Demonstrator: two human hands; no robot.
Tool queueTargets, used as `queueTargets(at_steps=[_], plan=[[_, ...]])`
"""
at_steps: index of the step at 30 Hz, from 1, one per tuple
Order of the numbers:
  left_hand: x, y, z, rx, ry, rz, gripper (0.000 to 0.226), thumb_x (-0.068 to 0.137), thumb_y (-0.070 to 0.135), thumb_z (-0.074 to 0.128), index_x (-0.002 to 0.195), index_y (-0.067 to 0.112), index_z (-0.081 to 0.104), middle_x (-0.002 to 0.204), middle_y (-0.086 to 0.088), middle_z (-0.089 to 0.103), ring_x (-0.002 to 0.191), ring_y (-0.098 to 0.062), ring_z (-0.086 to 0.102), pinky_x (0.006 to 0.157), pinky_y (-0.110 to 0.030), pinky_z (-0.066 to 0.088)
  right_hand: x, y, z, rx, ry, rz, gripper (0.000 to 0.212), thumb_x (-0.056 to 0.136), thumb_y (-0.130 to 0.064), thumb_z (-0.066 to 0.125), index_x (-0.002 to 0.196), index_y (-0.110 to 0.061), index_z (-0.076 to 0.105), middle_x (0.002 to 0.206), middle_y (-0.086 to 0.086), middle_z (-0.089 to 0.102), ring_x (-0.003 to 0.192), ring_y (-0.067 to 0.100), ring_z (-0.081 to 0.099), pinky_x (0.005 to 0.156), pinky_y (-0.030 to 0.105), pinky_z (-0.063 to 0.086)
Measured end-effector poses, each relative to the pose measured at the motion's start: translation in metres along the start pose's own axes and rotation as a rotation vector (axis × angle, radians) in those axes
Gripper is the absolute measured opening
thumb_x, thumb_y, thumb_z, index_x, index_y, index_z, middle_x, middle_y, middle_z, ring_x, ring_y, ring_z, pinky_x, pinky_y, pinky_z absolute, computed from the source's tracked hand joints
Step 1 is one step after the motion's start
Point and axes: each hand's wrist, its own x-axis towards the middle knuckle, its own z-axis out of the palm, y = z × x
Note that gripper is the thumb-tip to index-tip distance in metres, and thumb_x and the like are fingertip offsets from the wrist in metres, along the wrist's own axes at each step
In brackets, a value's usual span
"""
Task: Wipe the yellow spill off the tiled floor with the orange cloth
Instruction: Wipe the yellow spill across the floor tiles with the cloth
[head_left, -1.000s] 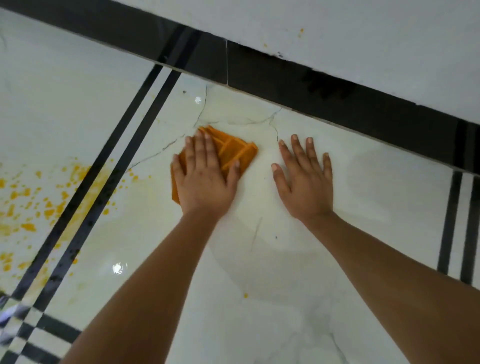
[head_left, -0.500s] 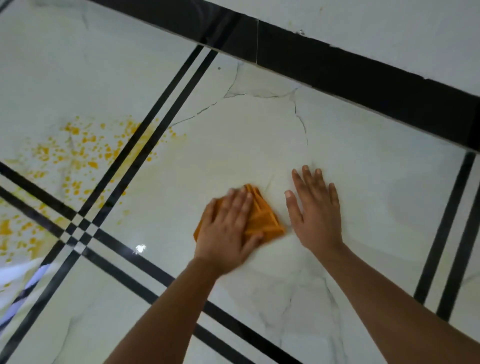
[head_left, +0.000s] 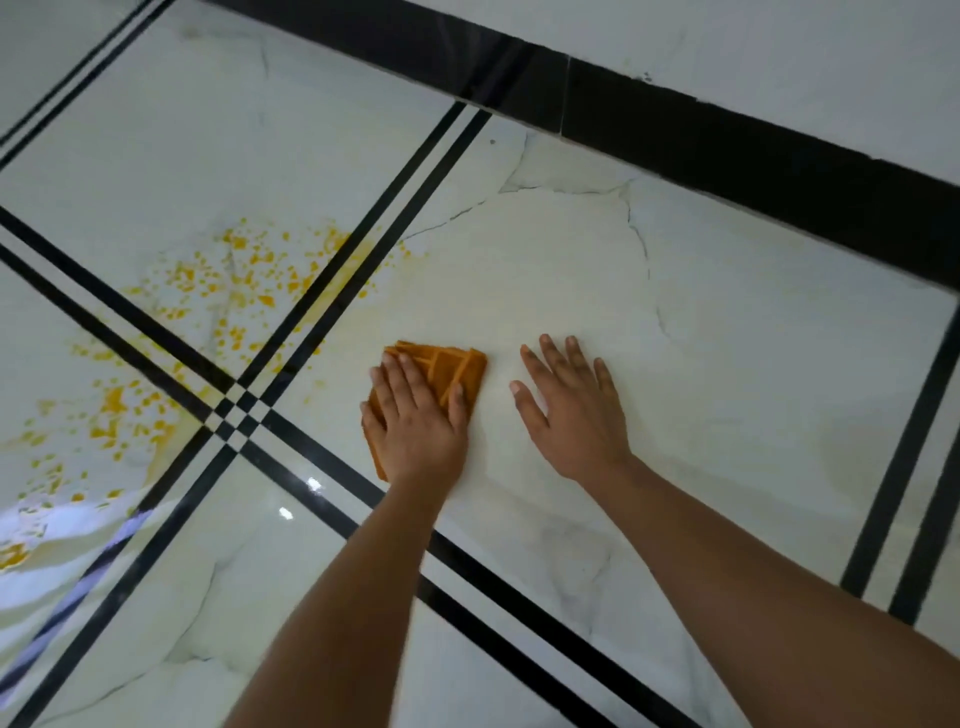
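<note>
Left hand (head_left: 415, 415) grip released: fingers straight, palm pressing flat on the folded orange cloth (head_left: 452, 366). Right hand (head_left: 571, 410) likewise flat, on bare floor (head_left: 753, 364) just beside the cloth. Yellow spill (head_left: 234, 280) speckles the tiles to the left; the tile near the cloth is perhaps faintly tinted. Black stripes (head_left: 900, 467) cross the floor. Black skirting (head_left: 727, 150) and white wall (head_left: 779, 52) beyond.

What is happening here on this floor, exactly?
A person is cleaning a glossy white tiled floor. The left hand presses a folded orange cloth flat against the tile, fingers straight. The right hand lies flat on bare tile beside the cloth and holds nothing. The yellow spill, many scattered specks, lies to the left of the cloth, across the thin black double stripes, and is not yet wiped.
</note>
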Motion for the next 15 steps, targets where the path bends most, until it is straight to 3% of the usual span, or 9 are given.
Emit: queueTargets(at_steps=[2,3,6,10,13,14,15], plan=[[0.012,-0.035,-0.009,0.059,-0.035,0.24,0.076,0.089,0.063,0.0,0.148,0.016,-0.011,0.156,0.0,-0.015,0.143,-0.017,-0.015,0.115,-0.04,-0.007,0.009,-0.009,0.003,-0.01,-0.002,-0.009,0.071,0.087,-0.057,0.003,0.148,-0.026,0.021,0.157,-0.002,0.015,0.146,0.02,0.004,0.116,0.039,0.001],[0.023,-0.053,-0.013,0.084,-0.023,0.275,0.077,0.087,0.063,-0.001,0.149,0.017,-0.008,0.157,0.0,-0.011,0.143,-0.016,-0.012,0.116,-0.04,-0.004,0.013,-0.015,0.006,-0.02,0.003,-0.018,0.068,0.088,-0.055,0.006,0.148,-0.026,0.021,0.157,-0.002,0.015,0.146,0.019,0.004,0.116,0.039,0.0],[0.04,-0.081,-0.022,0.104,0.055,0.107,0.079,0.085,0.062,-0.004,0.149,0.016,-0.007,0.157,-0.002,-0.009,0.144,-0.018,-0.011,0.117,-0.043,-0.002,0.024,-0.035,0.017,-0.053,0.011,-0.062,0.069,0.087,-0.056,0.004,0.148,-0.027,0.022,0.157,-0.003,0.015,0.146,0.019,0.004,0.115,0.038,0.0],[0.05,-0.109,-0.024,0.157,0.017,0.487,0.076,0.086,0.064,-0.004,0.147,0.02,-0.009,0.155,0.002,-0.011,0.142,-0.014,-0.014,0.116,-0.039,-0.005,0.049,-0.06,0.032,-0.085,0.045,-0.022,0.082,0.077,-0.058,-0.007,0.148,-0.028,0.021,0.157,-0.002,0.015,0.145,0.022,0.006,0.115,0.041,0.003],[0.087,-0.122,-0.038,0.103,0.095,0.189,0.077,0.086,0.06,-0.002,0.149,0.017,-0.005,0.158,-0.001,-0.006,0.144,-0.017,-0.009,0.116,-0.042,-0.002,0.055,-0.073,0.04,-0.107,0.095,0.046,0.081,0.077,-0.059,-0.004,0.147,-0.028,0.023,0.157,-0.001,0.017,0.145,0.023,0.008,0.115,0.044,0.005],[0.086,-0.119,-0.038,0.109,0.095,0.168,0.077,0.085,0.059,-0.002,0.149,0.016,-0.004,0.158,-0.003,-0.006,0.144,-0.019,-0.008,0.116,-0.043,-0.002,0.056,-0.074,0.042,-0.119,0.092,0.059,0.082,0.077,-0.059,-0.005,0.147,-0.029,0.022,0.157,-0.002,0.016,0.145,0.022,0.008,0.115,0.044,0.005],[0.082,-0.117,-0.037,0.117,0.097,0.26,0.077,0.085,0.058,-0.003,0.149,0.016,-0.004,0.158,-0.004,-0.006,0.144,-0.019,-0.008,0.115,-0.043,-0.003,0.059,-0.077,0.042,-0.132,0.079,0.074,0.081,0.077,-0.06,-0.005,0.148,-0.03,0.02,0.157,-0.002,0.015,0.145,0.022,0.007,0.115,0.044,0.006]])
